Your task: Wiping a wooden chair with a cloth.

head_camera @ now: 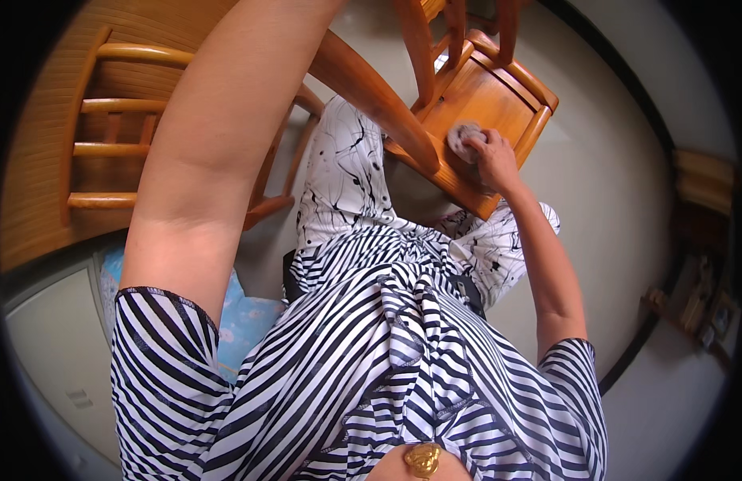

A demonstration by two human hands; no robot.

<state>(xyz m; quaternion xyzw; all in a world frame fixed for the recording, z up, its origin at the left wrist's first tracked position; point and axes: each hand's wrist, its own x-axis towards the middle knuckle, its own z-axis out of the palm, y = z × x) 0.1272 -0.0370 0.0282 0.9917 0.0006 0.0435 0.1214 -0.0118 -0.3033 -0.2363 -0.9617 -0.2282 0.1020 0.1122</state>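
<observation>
My right hand (pixel 498 161) grips a crumpled greyish cloth (pixel 461 138) and presses it on the flat wooden seat (pixel 482 90) of an orange-brown chair in front of me. The seat has a raised rounded frame around its panel. A thick curved wooden bar (pixel 371 90) slants down to the seat's left side. Across the upper left stretches my left arm, and its hand is beyond the top edge, out of view.
A slatted wooden chair back (pixel 115 105) stands at left against a broad wooden surface (pixel 34 207). Blue patterned fabric (pixel 251 321) lies beside my left hip. More wooden bars (pixel 416 48) rise at the top. Pale floor (pixel 605 156) extends right, towards shelving with small objects (pixel 701 300).
</observation>
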